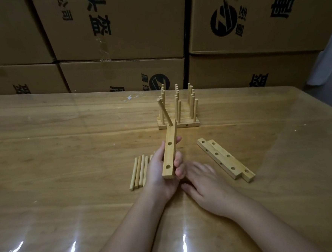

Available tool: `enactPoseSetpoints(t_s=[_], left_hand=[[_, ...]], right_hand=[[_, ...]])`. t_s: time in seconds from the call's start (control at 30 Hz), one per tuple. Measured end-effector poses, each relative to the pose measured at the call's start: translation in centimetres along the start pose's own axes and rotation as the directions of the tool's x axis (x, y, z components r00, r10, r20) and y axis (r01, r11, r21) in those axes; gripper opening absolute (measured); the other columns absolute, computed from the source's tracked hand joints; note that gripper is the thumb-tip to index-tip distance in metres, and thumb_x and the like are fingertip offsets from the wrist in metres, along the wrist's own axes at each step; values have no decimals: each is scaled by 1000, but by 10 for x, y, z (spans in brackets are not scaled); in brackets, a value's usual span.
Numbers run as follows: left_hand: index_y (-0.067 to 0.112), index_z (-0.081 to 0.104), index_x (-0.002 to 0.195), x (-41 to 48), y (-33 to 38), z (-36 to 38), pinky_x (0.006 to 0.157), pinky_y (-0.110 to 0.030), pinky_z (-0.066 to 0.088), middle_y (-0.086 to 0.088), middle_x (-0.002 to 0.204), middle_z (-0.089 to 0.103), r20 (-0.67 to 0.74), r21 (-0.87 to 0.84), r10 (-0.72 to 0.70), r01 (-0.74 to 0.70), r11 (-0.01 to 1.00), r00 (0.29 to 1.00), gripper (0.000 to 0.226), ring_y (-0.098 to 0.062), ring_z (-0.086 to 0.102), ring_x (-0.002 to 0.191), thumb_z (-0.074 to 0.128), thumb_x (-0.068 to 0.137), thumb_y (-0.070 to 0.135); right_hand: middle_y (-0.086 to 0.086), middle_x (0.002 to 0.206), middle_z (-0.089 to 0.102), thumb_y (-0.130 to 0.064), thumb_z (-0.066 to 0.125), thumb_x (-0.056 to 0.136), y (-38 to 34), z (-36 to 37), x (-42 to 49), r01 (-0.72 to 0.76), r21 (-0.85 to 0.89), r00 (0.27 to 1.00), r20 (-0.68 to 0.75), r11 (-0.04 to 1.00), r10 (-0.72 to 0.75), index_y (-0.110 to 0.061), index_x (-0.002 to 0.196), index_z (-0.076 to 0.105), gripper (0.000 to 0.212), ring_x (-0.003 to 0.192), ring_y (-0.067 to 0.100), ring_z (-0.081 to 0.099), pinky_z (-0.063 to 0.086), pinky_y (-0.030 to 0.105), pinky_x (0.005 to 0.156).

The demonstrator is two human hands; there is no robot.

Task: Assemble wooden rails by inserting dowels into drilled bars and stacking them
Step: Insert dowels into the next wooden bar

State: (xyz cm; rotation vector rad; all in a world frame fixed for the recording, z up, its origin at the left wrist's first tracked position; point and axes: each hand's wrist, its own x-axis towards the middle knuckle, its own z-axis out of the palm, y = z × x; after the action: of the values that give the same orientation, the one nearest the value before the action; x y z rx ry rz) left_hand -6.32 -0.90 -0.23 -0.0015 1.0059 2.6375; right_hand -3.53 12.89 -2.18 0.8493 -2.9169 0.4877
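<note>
While my left hand [160, 173] grips a drilled bar [170, 155], one dowel [165, 112] in its far hole, my right hand [206, 186] lies spread, empty, beside it. Loose dowels [139, 172] lie left, spare bars [225, 159] right, stacked rails [178, 113] beyond. Cartons [115, 31] show upside-down Chinese print, round logo [223, 19].

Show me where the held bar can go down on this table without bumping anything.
Widest bare patch: the table left of the loose dowels. Another lies right of the spare bars, and a strip between them and the finished rails. Crowded: the middle, where the left hand grips the bar beside the right hand.
</note>
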Motion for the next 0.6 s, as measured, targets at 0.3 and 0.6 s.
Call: enactPoseSetpoints(t_s=[0.3, 0.6], left_hand=[[11, 55, 113, -1, 15, -6, 29, -15, 31, 2, 46, 39, 40, -32, -4, 5, 999, 999, 39, -7, 36, 29, 35, 96, 40], [11, 56, 112, 3, 11, -11, 31, -18, 33, 3, 47, 40, 13, -66, 25, -24, 998, 1000, 39, -8, 38, 31, 32, 100, 40]], right_hand=[[-17, 150, 25, -41, 29, 99, -2, -1, 2, 140, -52, 987, 84, 989, -135, -38, 142, 26, 44, 140, 8, 10, -1, 26, 109], [-12, 133, 40, -47, 32, 92, -7, -2, 0, 38, -100, 996, -78, 994, -46, -30, 123, 49, 40, 124, 10, 32, 26, 29, 103]])
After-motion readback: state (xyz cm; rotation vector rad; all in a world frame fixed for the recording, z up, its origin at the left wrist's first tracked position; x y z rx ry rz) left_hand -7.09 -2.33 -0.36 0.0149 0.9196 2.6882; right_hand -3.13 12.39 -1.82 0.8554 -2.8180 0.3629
